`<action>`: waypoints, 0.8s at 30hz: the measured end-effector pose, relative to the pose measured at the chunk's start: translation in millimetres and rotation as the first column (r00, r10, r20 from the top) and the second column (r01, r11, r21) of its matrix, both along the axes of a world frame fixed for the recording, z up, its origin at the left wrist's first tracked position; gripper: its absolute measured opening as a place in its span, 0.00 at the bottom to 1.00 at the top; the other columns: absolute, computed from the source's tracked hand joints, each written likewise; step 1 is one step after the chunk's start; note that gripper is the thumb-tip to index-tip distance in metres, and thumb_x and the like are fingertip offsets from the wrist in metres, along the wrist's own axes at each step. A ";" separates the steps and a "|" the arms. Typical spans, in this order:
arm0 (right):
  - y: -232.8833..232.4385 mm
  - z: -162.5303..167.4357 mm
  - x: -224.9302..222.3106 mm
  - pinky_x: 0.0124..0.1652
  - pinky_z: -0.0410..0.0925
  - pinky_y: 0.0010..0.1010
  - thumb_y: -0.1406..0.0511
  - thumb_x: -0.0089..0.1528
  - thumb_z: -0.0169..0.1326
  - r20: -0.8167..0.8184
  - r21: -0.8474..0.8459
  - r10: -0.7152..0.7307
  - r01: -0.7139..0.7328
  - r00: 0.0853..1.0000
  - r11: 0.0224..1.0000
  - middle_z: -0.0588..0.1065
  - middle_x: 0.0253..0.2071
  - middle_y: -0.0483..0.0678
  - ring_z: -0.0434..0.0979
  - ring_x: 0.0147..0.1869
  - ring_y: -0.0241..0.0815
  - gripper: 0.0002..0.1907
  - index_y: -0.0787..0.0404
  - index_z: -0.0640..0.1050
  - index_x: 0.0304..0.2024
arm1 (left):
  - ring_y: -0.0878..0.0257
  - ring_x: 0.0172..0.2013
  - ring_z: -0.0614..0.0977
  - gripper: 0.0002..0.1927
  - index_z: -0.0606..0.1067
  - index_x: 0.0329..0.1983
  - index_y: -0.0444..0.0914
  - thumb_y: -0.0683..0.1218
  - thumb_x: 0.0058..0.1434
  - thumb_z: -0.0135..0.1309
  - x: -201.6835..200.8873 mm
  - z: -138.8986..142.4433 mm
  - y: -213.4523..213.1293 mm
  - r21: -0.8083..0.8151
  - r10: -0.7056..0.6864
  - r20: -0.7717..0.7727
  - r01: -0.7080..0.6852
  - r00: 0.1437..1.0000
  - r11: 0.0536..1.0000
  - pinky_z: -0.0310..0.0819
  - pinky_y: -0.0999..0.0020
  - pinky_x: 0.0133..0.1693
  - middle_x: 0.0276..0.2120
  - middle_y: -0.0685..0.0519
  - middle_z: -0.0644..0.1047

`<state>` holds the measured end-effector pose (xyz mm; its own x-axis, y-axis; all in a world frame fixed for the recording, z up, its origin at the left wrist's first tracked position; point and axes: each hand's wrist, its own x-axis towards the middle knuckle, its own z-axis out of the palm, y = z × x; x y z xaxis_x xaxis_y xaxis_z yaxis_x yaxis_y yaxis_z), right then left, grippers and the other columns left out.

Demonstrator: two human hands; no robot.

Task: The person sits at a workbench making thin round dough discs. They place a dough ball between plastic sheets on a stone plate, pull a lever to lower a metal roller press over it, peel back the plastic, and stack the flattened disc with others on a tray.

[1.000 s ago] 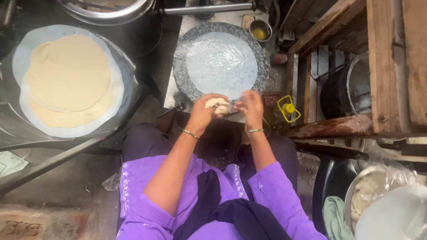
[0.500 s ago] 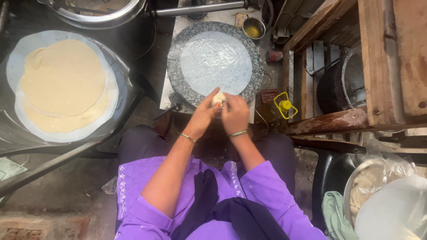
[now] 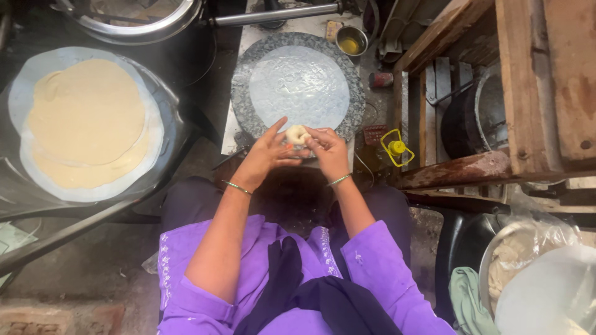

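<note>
We are pinching the small pale round dough ball (image 3: 297,134) between our left hand (image 3: 268,154) and right hand (image 3: 327,151), held together; being round, it shows no long axis.

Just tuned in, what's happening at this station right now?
A person in purple sleeves holds a small dough ball between the left hand and right hand, just at the near edge of a round stone board covered by a clear plastic sheet. Nothing lies on the sheet. To the left, a stack of flat rolled dough rounds rests on a lined tray. A small metal cup of oil sits beyond the board.
</note>
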<state>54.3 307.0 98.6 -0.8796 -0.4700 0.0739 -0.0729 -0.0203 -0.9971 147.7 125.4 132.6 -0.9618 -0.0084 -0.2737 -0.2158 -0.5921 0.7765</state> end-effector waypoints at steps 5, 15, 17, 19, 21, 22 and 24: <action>4.2 1.7 11.2 0.42 0.68 0.24 0.72 0.62 0.63 -0.228 0.113 -0.021 0.048 0.973 0.992 0.71 0.36 0.46 0.73 0.40 0.36 0.16 0.61 0.84 0.53 | 0.69 0.38 0.79 0.17 0.75 0.60 0.38 0.49 0.71 0.53 -9.7 -20.7 21.0 -0.371 0.108 -0.207 -0.179 0.973 0.911 0.72 0.72 0.33 0.44 0.55 0.80; -22.5 76.1 64.2 0.44 0.74 0.26 0.73 0.56 0.61 -0.294 0.181 0.099 -0.046 0.951 0.982 0.75 0.43 0.47 0.79 0.43 0.36 0.27 0.61 0.77 0.59 | 0.66 0.37 0.79 0.11 0.77 0.39 0.34 0.46 0.71 0.50 -8.9 -47.1 24.1 -0.653 0.423 -0.551 -0.687 0.719 0.319 0.73 0.66 0.41 0.35 0.50 0.78; -23.5 78.5 65.8 0.45 0.74 0.27 0.74 0.54 0.62 -0.347 0.179 0.149 -0.091 0.926 0.980 0.74 0.48 0.49 0.78 0.42 0.37 0.27 0.62 0.77 0.57 | 0.67 0.34 0.79 0.12 0.76 0.38 0.35 0.47 0.72 0.49 -11.9 -48.8 21.4 -0.603 0.487 -0.395 -0.620 0.779 0.502 0.74 0.69 0.38 0.33 0.52 0.78; -23.3 73.8 64.1 0.45 0.74 0.27 0.74 0.54 0.63 -0.398 0.188 0.145 -0.074 0.906 0.979 0.74 0.49 0.50 0.78 0.42 0.38 0.25 0.62 0.78 0.55 | 0.68 0.33 0.77 0.13 0.75 0.39 0.35 0.49 0.74 0.48 -15.7 -51.5 19.1 -0.462 0.469 -0.295 -0.554 0.832 0.693 0.73 0.70 0.37 0.33 0.53 0.77; -21.5 64.0 59.3 0.43 0.75 0.27 0.74 0.56 0.63 -0.444 0.203 0.086 0.007 0.892 0.979 0.75 0.46 0.50 0.79 0.42 0.38 0.20 0.60 0.81 0.52 | 0.68 0.35 0.76 0.15 0.74 0.41 0.35 0.50 0.77 0.47 -17.5 -53.4 17.7 -0.241 0.389 -0.272 -0.454 0.880 0.858 0.72 0.71 0.38 0.35 0.53 0.76; -19.7 58.1 55.8 0.43 0.74 0.27 0.74 0.58 0.63 -0.467 0.214 0.071 0.034 0.882 0.976 0.76 0.46 0.50 0.79 0.42 0.38 0.18 0.60 0.81 0.51 | 0.68 0.35 0.75 0.15 0.74 0.43 0.35 0.51 0.76 0.45 -17.3 -53.7 17.4 -0.279 0.331 -0.258 -0.398 0.908 0.874 0.72 0.71 0.39 0.36 0.54 0.76; -13.8 47.6 43.4 0.44 0.73 0.28 0.75 0.62 0.64 -0.515 0.228 0.043 0.088 0.856 0.970 0.78 0.45 0.49 0.79 0.42 0.38 0.13 0.59 0.83 0.49 | 0.68 0.37 0.75 0.16 0.74 0.47 0.37 0.53 0.76 0.41 -14.9 -52.1 18.1 -0.354 0.213 -0.226 -0.284 0.951 0.891 0.71 0.72 0.40 0.38 0.54 0.76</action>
